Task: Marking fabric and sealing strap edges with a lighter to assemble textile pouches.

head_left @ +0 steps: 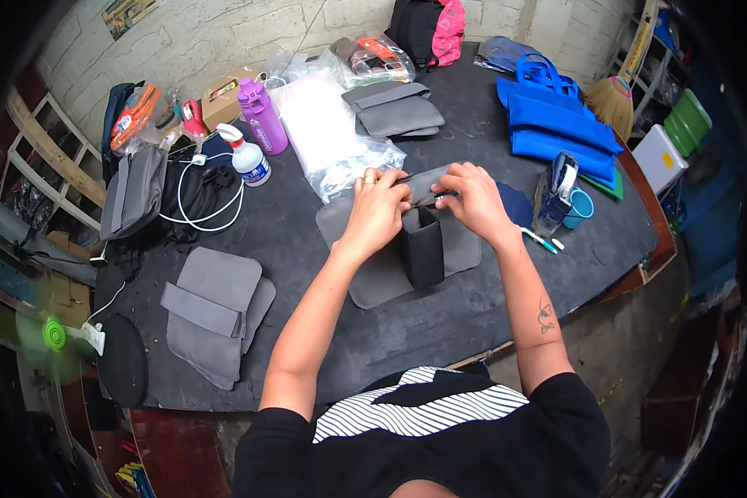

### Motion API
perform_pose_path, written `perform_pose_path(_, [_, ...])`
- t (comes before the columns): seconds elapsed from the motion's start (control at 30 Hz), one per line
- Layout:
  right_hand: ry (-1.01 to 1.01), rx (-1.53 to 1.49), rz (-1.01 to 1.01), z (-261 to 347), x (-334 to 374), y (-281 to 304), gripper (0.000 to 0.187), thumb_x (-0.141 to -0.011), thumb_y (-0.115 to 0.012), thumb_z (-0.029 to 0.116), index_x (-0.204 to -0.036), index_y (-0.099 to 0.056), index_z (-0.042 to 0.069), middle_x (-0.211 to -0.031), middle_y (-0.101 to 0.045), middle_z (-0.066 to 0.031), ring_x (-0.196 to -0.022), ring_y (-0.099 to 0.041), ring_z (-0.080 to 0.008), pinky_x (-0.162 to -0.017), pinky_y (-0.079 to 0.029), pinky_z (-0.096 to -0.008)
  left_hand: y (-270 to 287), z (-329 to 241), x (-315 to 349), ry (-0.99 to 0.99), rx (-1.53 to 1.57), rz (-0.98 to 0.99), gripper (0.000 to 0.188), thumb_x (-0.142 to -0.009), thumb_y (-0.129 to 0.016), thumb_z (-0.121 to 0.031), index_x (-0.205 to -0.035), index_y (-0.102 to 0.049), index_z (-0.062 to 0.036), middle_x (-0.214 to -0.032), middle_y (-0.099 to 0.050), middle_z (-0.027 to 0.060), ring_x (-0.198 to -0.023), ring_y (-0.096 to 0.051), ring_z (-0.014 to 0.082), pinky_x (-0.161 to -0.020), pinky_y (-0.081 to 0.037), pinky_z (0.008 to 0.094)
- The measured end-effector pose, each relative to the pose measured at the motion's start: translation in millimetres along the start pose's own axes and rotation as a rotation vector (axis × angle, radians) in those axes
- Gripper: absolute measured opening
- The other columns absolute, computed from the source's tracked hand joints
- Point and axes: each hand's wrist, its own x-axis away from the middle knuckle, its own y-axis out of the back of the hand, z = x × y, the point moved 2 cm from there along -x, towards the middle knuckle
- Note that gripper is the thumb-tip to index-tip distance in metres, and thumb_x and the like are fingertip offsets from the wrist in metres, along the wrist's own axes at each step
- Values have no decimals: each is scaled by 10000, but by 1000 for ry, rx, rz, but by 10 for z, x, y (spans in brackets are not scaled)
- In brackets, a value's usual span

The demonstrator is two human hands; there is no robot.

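A grey fabric piece (375, 278) with rounded corners lies on the dark tabletop in front of me. On it stands a black boxy pocket (424, 256), its narrow side facing me. My left hand (375, 209) has its fingers pinched at the pocket's upper end, on a dark fabric strip (424, 201). From the other side my right hand (476, 199) pinches the same strip, thumb and fingers together. The fingers partly cover the strip, so its full shape is hidden. A ring shows on the left hand.
Folded grey fabric pieces (216, 311) lie at the left, others (394, 109) beyond my hands. A spray bottle (247, 158), purple bottle (261, 118) and white cable (181, 207) stand far left. Blue bags (552, 116), a blue cup (579, 207) and a marker (539, 241) are at right.
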Motion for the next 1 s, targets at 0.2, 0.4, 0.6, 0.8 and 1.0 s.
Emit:
perform_pose_path(0.2, [-139,-176,-36,-41,-48,-2,190,-676,-708,74,-855,-654,38,-804,-576,-73,-832,-569,-252,-709,-452,-348,148,83,-14,-49,223,5,51,-755,-583,30,-771,-544,1,-1085,-606,123,-995,-508,306,-878,-406,361])
perform_pose_path(0.4, [-165,-235,122,137,-54,-111,221,-687,-716,123,-884,-667,35,-853,-610,-84,-826,-606,-279,-719,-469,-357,270,215,-30,21,336,154,56,-767,-562,49,-753,-519,15,-1138,-595,149,-1019,-549,295,-869,-421,355])
perform_pose_path(0.6, [-166,-178,223,206,-144,-144,229,-693,-718,180,-876,-682,47,-875,-627,-99,-861,-615,-299,-744,-470,-392,263,193,-3,9,354,129,53,-775,-554,50,-756,-514,21,-1139,-595,145,-1029,-551,292,-874,-419,348])
perform_pose_path(0.8, [-154,-108,247,227,-179,-181,214,-695,-716,184,-857,-680,47,-900,-631,-118,-871,-614,-308,-746,-469,-397,221,241,29,5,341,94,36,-792,-547,41,-777,-524,19,-1108,-603,143,-1008,-558,282,-872,-421,342])
perform_pose_path(1.0, [-306,-453,-142,-150,15,-415,223,-804,-661,154,-984,-614,32,-850,-609,-76,-836,-596,-173,-739,-465,-311,25,652,124,270,473,62,73,-858,-543,-42,-845,-519,25,-1052,-621,103,-947,-571,184,-823,-440,315])
